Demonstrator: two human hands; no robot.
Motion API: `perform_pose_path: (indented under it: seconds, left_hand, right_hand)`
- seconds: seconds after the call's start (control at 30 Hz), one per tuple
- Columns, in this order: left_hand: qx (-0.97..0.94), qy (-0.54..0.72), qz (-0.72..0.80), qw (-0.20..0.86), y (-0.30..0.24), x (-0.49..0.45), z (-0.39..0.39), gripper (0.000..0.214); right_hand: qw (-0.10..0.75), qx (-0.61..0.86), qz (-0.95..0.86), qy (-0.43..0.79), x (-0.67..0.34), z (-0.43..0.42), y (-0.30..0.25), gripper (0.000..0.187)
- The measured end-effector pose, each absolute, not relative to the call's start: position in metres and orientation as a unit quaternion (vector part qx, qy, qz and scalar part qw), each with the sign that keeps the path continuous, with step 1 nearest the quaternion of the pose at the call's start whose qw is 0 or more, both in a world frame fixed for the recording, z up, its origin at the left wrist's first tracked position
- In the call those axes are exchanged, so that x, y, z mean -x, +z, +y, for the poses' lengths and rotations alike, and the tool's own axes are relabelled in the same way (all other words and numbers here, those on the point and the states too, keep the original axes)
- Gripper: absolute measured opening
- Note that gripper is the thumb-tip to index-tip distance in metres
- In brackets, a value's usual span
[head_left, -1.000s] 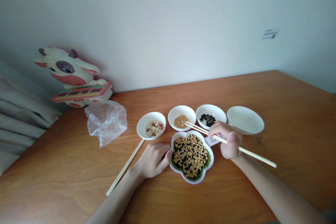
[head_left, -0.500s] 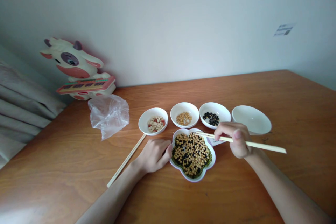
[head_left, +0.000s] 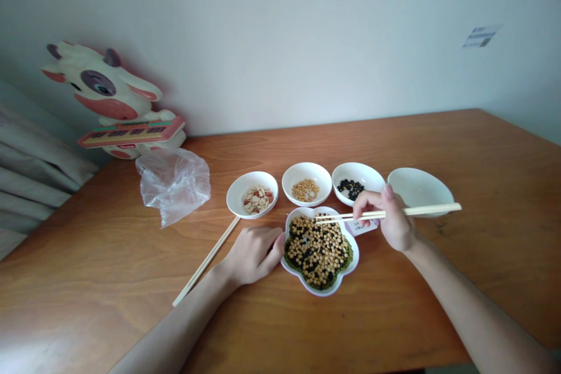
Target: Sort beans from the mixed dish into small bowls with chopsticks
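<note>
My right hand (head_left: 392,219) is closed on a pair of wooden chopsticks (head_left: 421,210), whose tips hover over the flower-shaped white dish (head_left: 353,248) filled with mixed yellow, black and green beans. My left hand (head_left: 252,252) rests on the table with curled fingers touching the left rim of that dish. Behind it stand three small white bowls: one with peanuts (head_left: 252,193), one with yellow beans (head_left: 307,183) and one with black beans (head_left: 357,181).
An empty white bowl (head_left: 421,187) sits at the right of the row. A second pair of chopsticks (head_left: 205,260) lies left of my left hand. A crumpled clear plastic bag (head_left: 173,182) and a cow-shaped toy (head_left: 109,102) are at the back left by the wall.
The chopsticks swung from over the yellow-bean bowl back to the flower-shaped dish and now lie nearly level. My left hand stayed at the dish's rim.
</note>
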State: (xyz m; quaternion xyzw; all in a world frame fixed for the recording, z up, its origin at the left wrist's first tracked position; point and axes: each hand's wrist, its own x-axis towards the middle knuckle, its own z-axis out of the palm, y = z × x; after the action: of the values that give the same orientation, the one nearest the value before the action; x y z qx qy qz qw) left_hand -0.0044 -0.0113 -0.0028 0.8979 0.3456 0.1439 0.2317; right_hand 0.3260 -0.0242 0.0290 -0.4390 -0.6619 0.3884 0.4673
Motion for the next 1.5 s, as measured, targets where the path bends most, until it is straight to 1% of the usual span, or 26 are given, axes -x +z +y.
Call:
perform_pose_path:
  seconds: [0.13,0.27,0.5,0.73,0.93,1.2,1.33,1.5]
  left_hand:
    - [-0.901,0.139,0.343,0.226,-0.003,0.004,-0.011,0.04]
    - [-0.901,0.137,0.342,0.228,-0.002,0.004,-0.011,0.04]
    - [-0.901,0.141,0.344,0.224,0.0,0.003,-0.011,0.04]
    - [-0.904,0.144,0.339,0.218,0.002,0.002,-0.01,0.041]
    - [-0.904,0.153,0.33,0.224,0.002,0.003,-0.01,0.04]
    - [-0.908,0.154,0.331,0.207,0.0,0.004,-0.008,0.044]
    - [-0.908,0.146,0.326,0.219,0.0,0.004,-0.007,0.045]
    - [-0.902,0.142,0.326,0.246,0.001,0.004,-0.007,0.043]
  right_hand:
    - [0.448,0.431,-0.675,0.398,-0.315,-0.031,0.031,0.071]
    - [0.428,0.423,-0.684,0.411,-0.309,-0.033,0.026,0.065]
    - [0.42,0.414,-0.716,0.373,-0.308,-0.033,0.022,0.066]
    - [0.451,0.407,-0.703,0.369,-0.303,-0.035,0.021,0.062]
    - [0.48,0.413,-0.691,0.348,-0.303,-0.037,0.02,0.065]
    - [0.471,0.412,-0.693,0.358,-0.31,-0.035,0.022,0.069]
    - [0.448,0.402,-0.71,0.366,-0.315,-0.034,0.025,0.072]
    - [0.43,0.396,-0.707,0.398,-0.315,-0.033,0.034,0.066]
